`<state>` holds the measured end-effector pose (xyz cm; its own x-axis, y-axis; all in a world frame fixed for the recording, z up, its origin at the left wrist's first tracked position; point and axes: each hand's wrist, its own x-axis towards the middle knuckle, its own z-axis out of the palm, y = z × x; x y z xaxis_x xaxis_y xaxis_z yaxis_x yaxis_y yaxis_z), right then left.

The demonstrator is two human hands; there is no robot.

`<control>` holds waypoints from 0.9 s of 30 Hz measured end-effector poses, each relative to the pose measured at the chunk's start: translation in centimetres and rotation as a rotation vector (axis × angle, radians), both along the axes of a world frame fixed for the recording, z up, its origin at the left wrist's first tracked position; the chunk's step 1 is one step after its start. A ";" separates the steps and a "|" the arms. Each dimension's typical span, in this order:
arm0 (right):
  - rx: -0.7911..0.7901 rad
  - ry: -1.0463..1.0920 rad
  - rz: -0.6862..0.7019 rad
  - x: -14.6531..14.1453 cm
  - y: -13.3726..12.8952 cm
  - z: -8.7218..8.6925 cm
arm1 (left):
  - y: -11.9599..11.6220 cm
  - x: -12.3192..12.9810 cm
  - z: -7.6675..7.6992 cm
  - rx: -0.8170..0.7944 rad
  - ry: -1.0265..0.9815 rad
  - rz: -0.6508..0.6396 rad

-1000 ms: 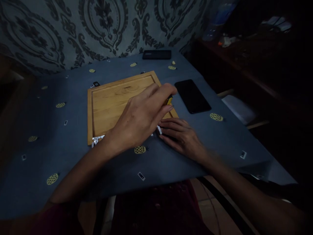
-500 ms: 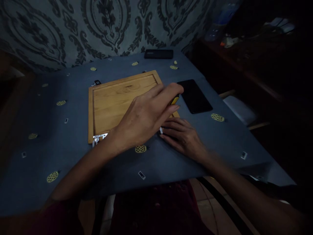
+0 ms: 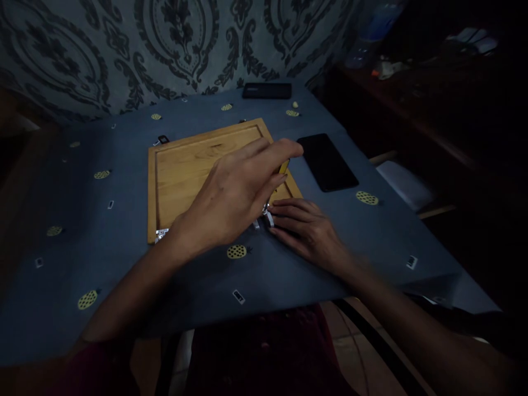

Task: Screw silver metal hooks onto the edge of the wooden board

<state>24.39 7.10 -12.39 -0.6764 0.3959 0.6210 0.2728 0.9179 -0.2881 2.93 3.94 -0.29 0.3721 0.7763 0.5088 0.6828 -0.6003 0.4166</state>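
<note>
A framed wooden panel (image 3: 185, 181) lies on the blue patterned cloth. My left hand (image 3: 231, 192) is over its near right part, fingers closed round a yellow and black tool (image 3: 284, 166), likely a screwdriver, whose tip is hidden. At the panel's near right corner sits a metal hinge (image 3: 269, 218). My right hand (image 3: 307, 228) rests beside it, palm down, its fingertips touching the hinge and the panel's edge. Another metal hinge (image 3: 161, 234) is at the near left corner, partly covered by my left forearm.
A black phone (image 3: 328, 162) lies right of the panel, and a dark case (image 3: 267, 91) near the patterned wall covering. Small dark clips (image 3: 163, 139) show at the panel's far edge. A plastic bottle (image 3: 377, 27) stands at the back right.
My left hand has shifted slightly left with the tool, uncovering more of the near right hinge. My right hand has stayed in place.
</note>
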 end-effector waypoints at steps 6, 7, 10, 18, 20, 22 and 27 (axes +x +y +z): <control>-0.005 0.005 -0.005 0.0 0.0 0.0 | 0.1 0.5 -0.6 0.010 0.003 0.054; -0.006 0.004 -0.005 0.0 0.0 0.0 | 0.1 0.5 -0.6 0.007 0.002 0.064; -0.016 -0.004 -0.003 0.1 0.0 0.0 | 0.1 0.4 -0.7 0.008 -0.020 0.065; -0.007 0.015 -0.006 0.0 0.1 -0.2 | -0.1 0.4 -0.2 -0.104 -0.096 0.021; -0.009 0.017 -0.002 0.0 0.1 -0.1 | -0.1 0.6 -0.2 -0.084 -0.066 0.016; -0.016 0.014 0.002 0.0 0.1 0.0 | -0.1 0.7 -0.3 -0.064 -0.037 0.024; -0.032 0.001 -0.009 0.0 0.1 0.1 | 0.0 0.9 -0.5 -0.042 -0.040 0.039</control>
